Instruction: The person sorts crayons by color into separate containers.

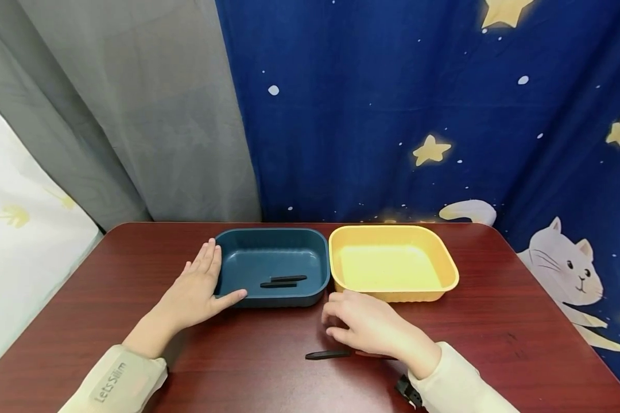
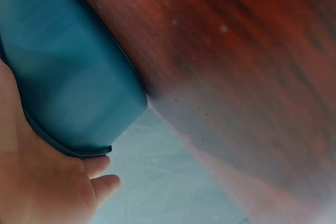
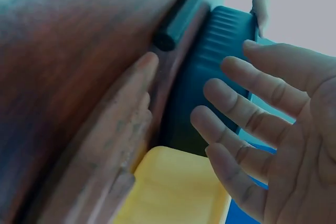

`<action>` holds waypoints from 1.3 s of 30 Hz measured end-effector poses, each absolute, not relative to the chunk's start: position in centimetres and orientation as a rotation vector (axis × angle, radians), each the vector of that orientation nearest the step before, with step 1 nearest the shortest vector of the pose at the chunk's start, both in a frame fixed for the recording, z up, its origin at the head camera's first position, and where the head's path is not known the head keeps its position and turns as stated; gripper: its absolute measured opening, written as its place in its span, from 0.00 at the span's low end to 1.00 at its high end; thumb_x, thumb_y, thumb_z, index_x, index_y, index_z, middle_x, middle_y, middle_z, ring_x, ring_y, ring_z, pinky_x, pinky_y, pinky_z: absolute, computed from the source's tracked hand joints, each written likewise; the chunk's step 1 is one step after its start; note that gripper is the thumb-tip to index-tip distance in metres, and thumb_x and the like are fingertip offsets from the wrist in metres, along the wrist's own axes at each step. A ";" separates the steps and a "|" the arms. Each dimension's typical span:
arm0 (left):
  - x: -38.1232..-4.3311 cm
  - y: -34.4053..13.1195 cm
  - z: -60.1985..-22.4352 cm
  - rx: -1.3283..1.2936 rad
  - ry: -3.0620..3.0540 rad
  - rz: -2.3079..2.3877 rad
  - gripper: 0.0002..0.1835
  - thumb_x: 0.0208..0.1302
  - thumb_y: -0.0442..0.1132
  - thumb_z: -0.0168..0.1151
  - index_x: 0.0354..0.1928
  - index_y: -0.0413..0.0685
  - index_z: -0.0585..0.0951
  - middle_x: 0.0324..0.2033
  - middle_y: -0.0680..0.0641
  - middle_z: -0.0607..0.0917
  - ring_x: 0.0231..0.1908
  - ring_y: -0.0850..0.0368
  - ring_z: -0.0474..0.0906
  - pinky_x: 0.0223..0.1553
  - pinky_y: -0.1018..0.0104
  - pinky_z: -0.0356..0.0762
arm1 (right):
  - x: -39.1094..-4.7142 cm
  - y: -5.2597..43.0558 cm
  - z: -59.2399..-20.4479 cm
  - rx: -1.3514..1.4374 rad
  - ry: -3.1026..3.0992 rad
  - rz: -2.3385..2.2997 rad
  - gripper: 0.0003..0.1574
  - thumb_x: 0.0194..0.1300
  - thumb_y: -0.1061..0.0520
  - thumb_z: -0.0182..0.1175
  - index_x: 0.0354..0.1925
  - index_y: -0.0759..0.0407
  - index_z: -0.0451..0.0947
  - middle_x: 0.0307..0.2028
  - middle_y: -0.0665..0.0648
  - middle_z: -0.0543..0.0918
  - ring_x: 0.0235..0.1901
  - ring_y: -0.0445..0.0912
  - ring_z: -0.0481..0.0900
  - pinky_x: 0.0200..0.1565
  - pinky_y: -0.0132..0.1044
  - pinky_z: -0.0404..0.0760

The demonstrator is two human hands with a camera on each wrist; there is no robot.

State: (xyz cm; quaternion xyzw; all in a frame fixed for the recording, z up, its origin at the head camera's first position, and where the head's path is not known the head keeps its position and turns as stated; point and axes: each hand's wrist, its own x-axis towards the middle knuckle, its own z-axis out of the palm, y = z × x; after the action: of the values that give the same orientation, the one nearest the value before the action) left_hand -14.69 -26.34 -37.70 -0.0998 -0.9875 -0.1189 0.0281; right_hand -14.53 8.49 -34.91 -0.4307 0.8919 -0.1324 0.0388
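My left hand (image 1: 193,289) rests against the left side of a dark blue plastic bin (image 1: 268,261), straight fingers along its left rim and thumb over the front rim. Two slim black pen-like sticks (image 1: 284,281) lie inside, close together. My right hand (image 1: 367,324) hovers over the table just in front of a yellow plastic bin (image 1: 392,295). Its fingers (image 3: 226,95) are loosely bent and spread, with nothing between them. Below it, another black stick (image 1: 328,355) with a tapered end lies on the table. Part of one more stick (image 1: 387,358) shows under the wrist, mostly hidden.
Both bins stand side by side near the far edge of the reddish-brown table (image 1: 248,367). Behind hang a grey curtain (image 1: 150,103) and a blue star-patterned curtain (image 1: 351,115). A small black strap-like piece (image 1: 408,392) shows at the right sleeve.
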 end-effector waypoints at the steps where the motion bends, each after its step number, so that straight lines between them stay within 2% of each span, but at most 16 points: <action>1: -14.7 -26.3 -37.7 -0.309 -3.047 -0.367 0.62 0.61 0.75 0.52 0.76 0.28 0.46 0.78 0.32 0.44 0.77 0.34 0.42 0.69 0.29 0.52 | -14.4 8.5 -35.0 -1.304 2.706 -0.399 0.02 0.63 0.52 0.66 0.35 0.46 0.82 0.32 0.42 0.76 0.34 0.37 0.72 0.36 0.31 0.76; 6: -14.7 -26.3 -37.8 -0.322 -3.036 -0.372 0.62 0.61 0.75 0.52 0.75 0.27 0.47 0.77 0.31 0.45 0.77 0.33 0.43 0.69 0.30 0.54 | -14.2 8.6 -35.4 -1.247 2.615 -0.386 0.04 0.62 0.51 0.68 0.35 0.45 0.81 0.30 0.42 0.74 0.32 0.35 0.69 0.33 0.30 0.71; 15: -14.7 -26.4 -37.9 -0.330 -3.037 -0.374 0.62 0.61 0.74 0.52 0.75 0.27 0.46 0.77 0.32 0.44 0.77 0.34 0.42 0.70 0.32 0.54 | -14.1 8.2 -36.6 -1.280 2.532 -0.303 0.09 0.56 0.51 0.72 0.35 0.42 0.82 0.28 0.39 0.73 0.32 0.33 0.69 0.35 0.28 0.71; 26: -14.8 -26.4 -38.2 -0.329 -3.032 -0.373 0.62 0.61 0.75 0.52 0.75 0.27 0.46 0.77 0.31 0.44 0.77 0.33 0.42 0.70 0.33 0.53 | -14.0 7.8 -37.1 -1.218 2.438 -0.361 0.16 0.55 0.61 0.71 0.34 0.41 0.76 0.23 0.40 0.72 0.25 0.31 0.68 0.28 0.27 0.69; 39: -15.0 -26.5 -38.3 -0.335 -3.029 -0.362 0.62 0.61 0.74 0.53 0.75 0.27 0.46 0.77 0.31 0.44 0.77 0.33 0.42 0.72 0.35 0.52 | -14.4 7.9 -36.5 -1.326 2.370 -0.555 0.11 0.60 0.61 0.67 0.35 0.44 0.77 0.27 0.41 0.73 0.29 0.31 0.69 0.33 0.24 0.70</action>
State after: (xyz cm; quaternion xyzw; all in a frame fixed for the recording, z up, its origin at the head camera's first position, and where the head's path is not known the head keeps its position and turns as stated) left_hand -14.99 -26.46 -38.33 -0.1089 -0.9864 -0.1179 0.0365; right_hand -14.40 7.90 -36.48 -0.4703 0.8404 -0.1969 0.1836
